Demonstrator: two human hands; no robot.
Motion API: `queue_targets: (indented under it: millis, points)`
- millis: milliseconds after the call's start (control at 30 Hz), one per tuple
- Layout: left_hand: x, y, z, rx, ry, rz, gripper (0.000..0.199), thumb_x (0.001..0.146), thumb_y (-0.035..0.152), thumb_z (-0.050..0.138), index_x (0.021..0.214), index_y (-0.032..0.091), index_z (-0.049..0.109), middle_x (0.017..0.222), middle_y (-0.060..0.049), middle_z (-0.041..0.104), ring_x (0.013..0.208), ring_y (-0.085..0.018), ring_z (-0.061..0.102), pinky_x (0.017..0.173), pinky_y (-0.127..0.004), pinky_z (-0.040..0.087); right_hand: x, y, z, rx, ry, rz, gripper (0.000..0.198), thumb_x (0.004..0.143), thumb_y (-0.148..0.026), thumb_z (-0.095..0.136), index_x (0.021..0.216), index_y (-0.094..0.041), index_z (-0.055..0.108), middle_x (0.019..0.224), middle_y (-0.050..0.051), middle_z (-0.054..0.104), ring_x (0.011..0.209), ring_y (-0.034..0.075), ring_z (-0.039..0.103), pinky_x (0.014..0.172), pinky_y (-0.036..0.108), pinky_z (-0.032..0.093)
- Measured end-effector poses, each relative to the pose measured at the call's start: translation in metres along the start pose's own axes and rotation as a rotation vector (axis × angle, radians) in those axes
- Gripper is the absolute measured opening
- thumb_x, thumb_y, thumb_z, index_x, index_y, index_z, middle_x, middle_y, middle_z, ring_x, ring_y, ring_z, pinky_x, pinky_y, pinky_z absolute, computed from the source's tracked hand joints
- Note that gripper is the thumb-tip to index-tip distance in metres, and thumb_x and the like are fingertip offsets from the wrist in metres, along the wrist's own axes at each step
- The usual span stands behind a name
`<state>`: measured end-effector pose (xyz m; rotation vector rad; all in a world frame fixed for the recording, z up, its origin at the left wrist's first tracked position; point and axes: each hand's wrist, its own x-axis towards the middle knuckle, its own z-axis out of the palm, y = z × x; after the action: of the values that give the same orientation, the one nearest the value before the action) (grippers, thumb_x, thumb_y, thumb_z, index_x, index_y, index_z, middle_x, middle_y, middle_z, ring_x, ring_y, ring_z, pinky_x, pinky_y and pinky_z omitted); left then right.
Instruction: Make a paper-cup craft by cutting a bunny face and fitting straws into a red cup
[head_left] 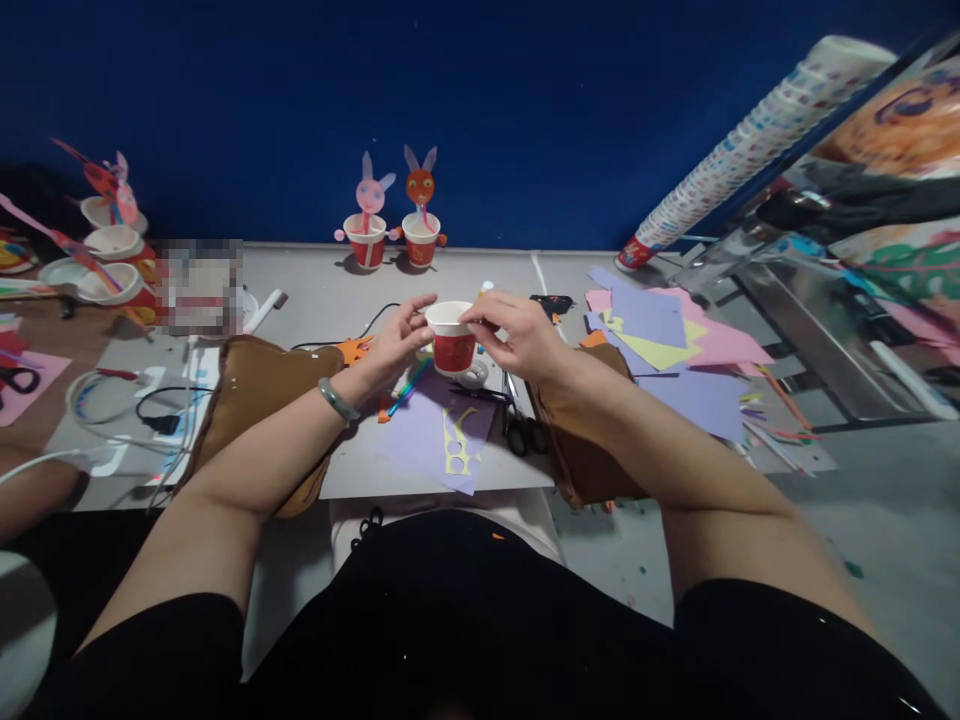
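The red paper cup [453, 352] is at the centre of the frame, upright between my hands, its white rim up and its white inner wall in view. The pale print on its red side is too small for me to read. My right grip [525, 330] pinches the rim at its right; my left grip [386, 350] is loosely curled at the cup's left side, and I cannot tell whether it bears on it. Just below the cup is a small round dish [474, 376], its contents too small to make out. Purple paper [420, 440] lies under a yellow scrap [456, 450] with round holes, and black-handled scissors [517, 432] are beside them.

At the back of the worktop [300, 275], top centre, stand two red-and-white cups, one holding a pink eared figure [370, 195], the other an orange-red one [420, 186]. More cups [120, 285] with paper figures standing in them crowd the upper left. At the upper right leans a tall stack of nested cups [750, 150], its printed pattern unreadable. Pink paper [731, 335] and purple sheets are at the right.
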<state>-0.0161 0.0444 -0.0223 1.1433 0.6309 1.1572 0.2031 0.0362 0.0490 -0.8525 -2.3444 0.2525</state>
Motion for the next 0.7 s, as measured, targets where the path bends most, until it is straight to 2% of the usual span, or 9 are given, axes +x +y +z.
queue_targets:
  millis: [67, 167, 300, 367, 533, 700]
  points:
    - [-0.002, 0.0, 0.003, -0.028, -0.083, -0.029, 0.074, 0.062, 0.052, 0.095, 0.122, 0.022, 0.065, 0.114, -0.008, 0.072, 0.107, -0.022, 0.068, 0.098, -0.034, 0.05, 0.004, -0.006, 0.009, 0.026, 0.04, -0.014, 0.022, 0.102, -0.024, 0.048, 0.103, -0.02, 0.069, 0.098, 0.01, 0.072, 0.089, 0.021, 0.066, 0.08, 0.035, 0.053]
    - [-0.005, 0.004, 0.008, -0.013, -0.128, -0.068, 0.059, 0.065, 0.044, 0.094, 0.112, 0.02, 0.068, 0.108, -0.007, 0.073, 0.099, -0.02, 0.068, 0.093, -0.033, 0.051, 0.007, -0.012, 0.017, 0.073, 0.081, -0.013, 0.022, 0.102, -0.025, 0.048, 0.104, -0.021, 0.069, 0.099, 0.01, 0.072, 0.092, 0.022, 0.066, 0.084, 0.036, 0.054]
    - [-0.003, 0.012, 0.009, -0.069, 0.012, -0.091, 0.053, 0.062, 0.038, 0.095, 0.106, 0.02, 0.07, 0.096, -0.006, 0.074, 0.086, -0.018, 0.068, 0.084, -0.032, 0.054, 0.002, -0.007, 0.017, 0.106, 0.219, 0.114, 0.025, 0.099, -0.025, 0.053, 0.118, -0.02, 0.069, 0.12, 0.013, 0.069, 0.086, 0.02, 0.066, 0.08, 0.035, 0.056]
    - [0.0, 0.014, 0.006, -0.101, 0.109, -0.115, 0.051, 0.062, 0.04, 0.094, 0.1, 0.018, 0.069, 0.088, -0.005, 0.073, 0.081, -0.017, 0.069, 0.081, -0.032, 0.056, -0.004, 0.003, 0.014, 0.107, 0.204, 0.227, 0.027, 0.096, -0.027, 0.057, 0.119, -0.018, 0.069, 0.12, 0.013, 0.069, 0.078, 0.017, 0.064, 0.074, 0.034, 0.055]
    - [0.008, 0.009, -0.004, -0.261, 0.343, -0.236, 0.05, 0.068, 0.051, 0.089, 0.094, 0.018, 0.063, 0.073, -0.002, 0.07, 0.069, -0.015, 0.069, 0.075, -0.029, 0.058, -0.031, 0.018, 0.002, -0.045, -0.126, 0.446, 0.016, 0.09, -0.024, 0.063, 0.098, -0.016, 0.073, 0.089, 0.009, 0.073, 0.077, 0.02, 0.065, 0.073, 0.033, 0.05]
    - [0.012, 0.007, -0.003, -0.361, 0.387, -0.283, 0.056, 0.075, 0.064, 0.08, 0.103, 0.018, 0.065, 0.075, -0.003, 0.073, 0.065, -0.016, 0.07, 0.068, -0.028, 0.058, -0.064, -0.001, -0.012, -0.404, -0.515, 0.686, 0.015, 0.091, -0.029, 0.064, 0.095, -0.019, 0.075, 0.084, 0.007, 0.075, 0.079, 0.022, 0.067, 0.064, 0.031, 0.038]
